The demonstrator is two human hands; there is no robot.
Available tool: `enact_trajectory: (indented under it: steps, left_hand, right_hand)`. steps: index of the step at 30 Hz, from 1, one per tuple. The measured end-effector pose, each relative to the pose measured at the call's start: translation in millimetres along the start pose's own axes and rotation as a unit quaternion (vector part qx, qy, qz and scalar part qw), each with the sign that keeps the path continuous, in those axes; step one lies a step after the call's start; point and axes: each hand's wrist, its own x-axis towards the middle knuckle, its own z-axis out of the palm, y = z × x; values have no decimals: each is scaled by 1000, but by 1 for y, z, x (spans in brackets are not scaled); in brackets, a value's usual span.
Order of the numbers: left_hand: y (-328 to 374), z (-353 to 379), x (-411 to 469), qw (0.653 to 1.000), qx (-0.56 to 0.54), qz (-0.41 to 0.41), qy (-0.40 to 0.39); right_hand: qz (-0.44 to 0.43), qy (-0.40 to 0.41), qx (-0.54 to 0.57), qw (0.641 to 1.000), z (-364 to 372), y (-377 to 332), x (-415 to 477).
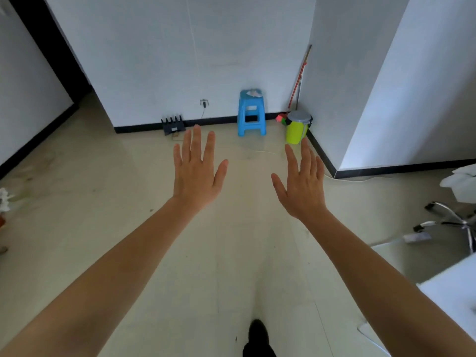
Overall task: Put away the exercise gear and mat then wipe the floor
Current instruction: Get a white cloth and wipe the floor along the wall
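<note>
Both arms reach forward over the pale tiled floor (103, 202). My left hand (197, 171) is held flat with fingers spread, back of the hand up, holding nothing. My right hand (302, 184) is likewise flat and spread, empty. A broom or mop with a red handle (300, 78) leans in the far corner. No mat or exercise gear is in view. My dark shoe (257, 336) shows at the bottom.
A blue plastic stool (251, 113) with a crumpled white thing on top stands by the far wall. A yellow-green bin (297, 127) sits in the corner, a black router (173, 123) by the skirting. A chair's chrome wheeled base (453, 222) is at right.
</note>
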Motion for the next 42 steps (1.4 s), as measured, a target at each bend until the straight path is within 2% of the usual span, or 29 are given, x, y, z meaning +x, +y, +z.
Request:
enact_trajectory:
  steps: [4,9,14,19,23,27,32,37,42]
  left_hand:
    - [-19,55,113,1000,-3,-5,-19]
    - [-69,107,232,1000,-5,-23,-8]
    - [-132,195,339,998,-26,-64,2]
    - [-196,299,466,997,-44,-66,-20]
    - [-232,350,597,998,-45,-37,-18]
    - [-242,402,710,999,-45,-6,-28]
    - [-252,512,832,995,-15,75,-70]
    - [-253,607,953,990,-10,40,-132]
    - [-268,660,1071,990,6,31,-140]
  right_hand:
    - [10,-18,5,1000,62,21,119]
    - [16,-28,19,999,127,20,263]
    - [-18,-36,15,999,223,23,389]
    - [-6,-62,-6,998,328,30,515]
    - [9,-64,-21,998,376,46,626]
    - [44,-51,-22,998,420,76,715]
    - [59,-53,-21,997,508,138,822]
    - [88,-101,-15,991,601,204,942]
    - [119,-143,-1,983,662,243,1078]
